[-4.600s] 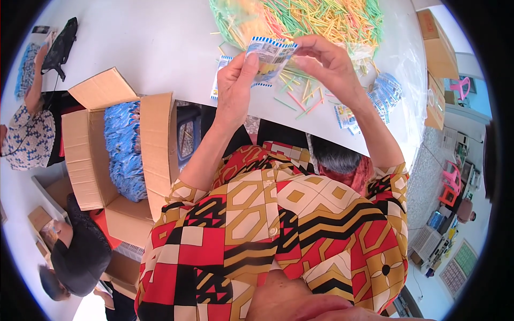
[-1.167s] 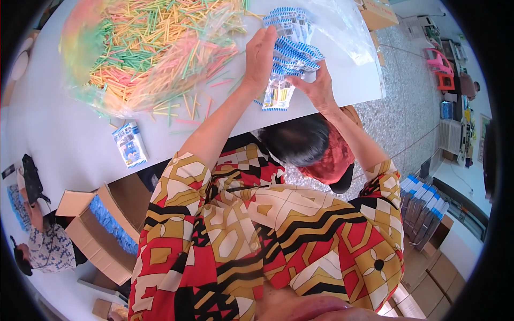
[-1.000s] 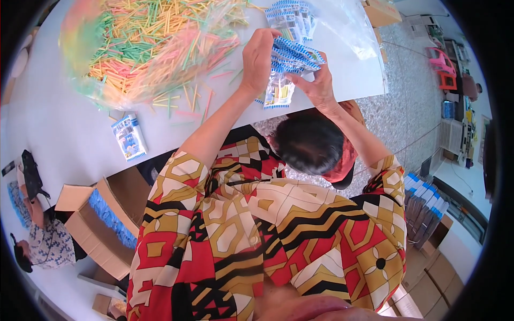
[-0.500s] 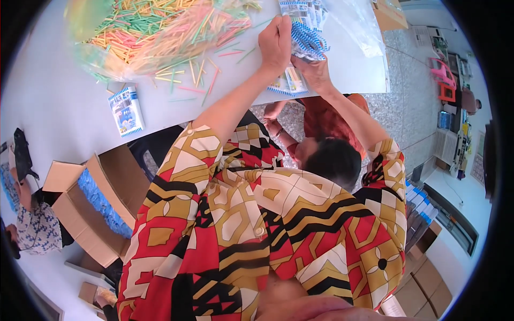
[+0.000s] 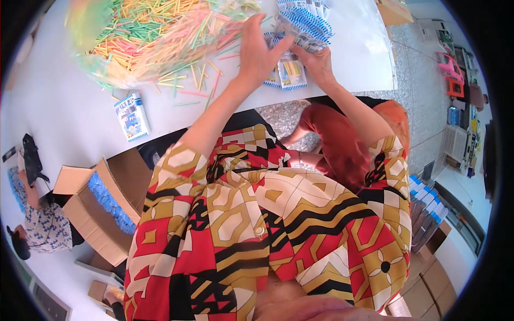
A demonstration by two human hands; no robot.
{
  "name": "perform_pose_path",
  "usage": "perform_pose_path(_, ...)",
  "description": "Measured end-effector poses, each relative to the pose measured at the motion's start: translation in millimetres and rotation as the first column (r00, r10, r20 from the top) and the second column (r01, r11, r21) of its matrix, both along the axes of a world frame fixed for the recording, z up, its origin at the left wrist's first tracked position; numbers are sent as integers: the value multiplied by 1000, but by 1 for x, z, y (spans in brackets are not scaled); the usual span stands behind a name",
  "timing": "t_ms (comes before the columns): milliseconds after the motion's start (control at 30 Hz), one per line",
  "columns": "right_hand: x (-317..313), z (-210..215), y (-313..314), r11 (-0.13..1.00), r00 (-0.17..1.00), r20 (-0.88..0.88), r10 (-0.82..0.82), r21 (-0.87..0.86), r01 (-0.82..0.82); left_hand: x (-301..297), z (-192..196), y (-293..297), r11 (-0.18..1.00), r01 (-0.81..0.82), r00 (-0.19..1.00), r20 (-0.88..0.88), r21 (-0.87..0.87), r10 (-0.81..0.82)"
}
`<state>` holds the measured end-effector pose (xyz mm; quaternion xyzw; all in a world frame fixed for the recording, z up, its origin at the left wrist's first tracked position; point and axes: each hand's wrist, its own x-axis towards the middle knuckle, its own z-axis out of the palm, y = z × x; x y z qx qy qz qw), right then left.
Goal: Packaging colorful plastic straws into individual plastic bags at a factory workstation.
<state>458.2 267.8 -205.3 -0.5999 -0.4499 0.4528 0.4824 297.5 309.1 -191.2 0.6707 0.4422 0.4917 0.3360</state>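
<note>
My left hand (image 5: pixel 261 51) lies on the white table (image 5: pixel 64 112) at the edge of a big heap of coloured sticks (image 5: pixel 160 32), its fingers spread over small blue-and-white packets (image 5: pixel 292 72). Just to its right, my right hand (image 5: pixel 319 63) rests by the same packets, beneath a fanned stack of blue-striped packets (image 5: pixel 308 21). Whether either hand grips a packet is hidden by the fingers. My patterned red, black and cream sleeves fill the lower middle.
One lone blue packet (image 5: pixel 131 116) lies on the table to the left. An open cardboard box (image 5: pixel 99 206) with blue packets stands at lower left, near a seated person (image 5: pixel 43 230). A person in a red top (image 5: pixel 342 144) crouches under the table edge. Stacked boxes (image 5: pixel 425 214) stand right.
The view has swung left and down. Both hands have come down from holding the packet stack to the table surface, among the flat packets beside the stick heap.
</note>
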Motion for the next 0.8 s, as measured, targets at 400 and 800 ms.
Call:
perform_pose_path(400,2,26,0,997,906,-415,-78,-31,72,-5,27,-21,995,60,898,-431,-82,-90)
perform_pose_path(800,-17,59,6,999,876,-480,-50,-28,42,-16,21,-13,861,194,977,170,-470,-127)
